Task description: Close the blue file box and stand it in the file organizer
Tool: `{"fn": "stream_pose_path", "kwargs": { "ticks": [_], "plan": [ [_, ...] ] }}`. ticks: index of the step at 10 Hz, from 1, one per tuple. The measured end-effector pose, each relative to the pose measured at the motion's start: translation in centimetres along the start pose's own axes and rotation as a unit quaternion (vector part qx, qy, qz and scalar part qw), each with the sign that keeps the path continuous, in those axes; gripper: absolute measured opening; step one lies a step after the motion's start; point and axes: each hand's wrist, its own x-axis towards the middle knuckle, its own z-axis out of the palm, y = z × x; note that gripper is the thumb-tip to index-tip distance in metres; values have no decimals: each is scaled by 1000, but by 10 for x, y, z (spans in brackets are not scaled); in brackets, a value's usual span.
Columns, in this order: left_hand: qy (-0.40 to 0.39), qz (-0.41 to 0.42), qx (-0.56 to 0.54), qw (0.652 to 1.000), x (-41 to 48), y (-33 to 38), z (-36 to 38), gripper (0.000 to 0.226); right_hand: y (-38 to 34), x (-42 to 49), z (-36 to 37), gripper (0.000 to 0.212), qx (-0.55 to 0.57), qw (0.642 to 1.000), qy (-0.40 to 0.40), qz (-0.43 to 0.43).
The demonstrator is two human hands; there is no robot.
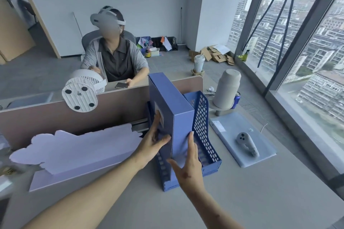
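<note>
The blue file box (pixel 173 102) is closed and stands upright, tilted slightly, inside the blue perforated file organizer (pixel 202 122) at the desk's middle. My left hand (pixel 153 143) presses flat against the box's left face, fingers spread over its label. My right hand (pixel 188 161) lies against the box's near spine, fingers pointing up and thumb out to the left. Both hands touch the box between them. The box's bottom is hidden inside the organizer.
A white controller (pixel 246 143) lies on a pale blue pad (pixel 242 135) to the right. A grey upturned pot (pixel 226 89) and blue can (pixel 236 100) stand behind. A white fan (pixel 81 93) sits on the partition; a person sits beyond it. Pale masked shape at left (pixel 74 147).
</note>
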Motion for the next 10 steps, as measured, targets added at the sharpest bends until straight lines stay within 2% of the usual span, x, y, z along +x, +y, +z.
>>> {"fn": "stream_pose_path", "kwargs": {
  "ticks": [2,4,7,8,9,10],
  "plan": [
    [-19,7,38,999,3,8,-10,88,-1,4,7,106,17,999,-13,-26],
    [-6,-41,76,996,-13,-14,-9,89,29,-9,22,113,-17,998,-43,-47],
    [-19,-92,72,993,-34,-40,-2,90,58,-28,22,104,-53,995,-67,-51],
    [-5,-89,78,993,-35,-37,-2,89,54,-30,11,97,-68,994,-66,-54],
    [16,-93,72,993,-39,-32,-5,73,47,-34,0,86,-59,995,-41,-63],
    [63,-90,100,989,-52,-32,-14,56,43,-25,-24,64,-5,995,32,-96]
  ]
}}
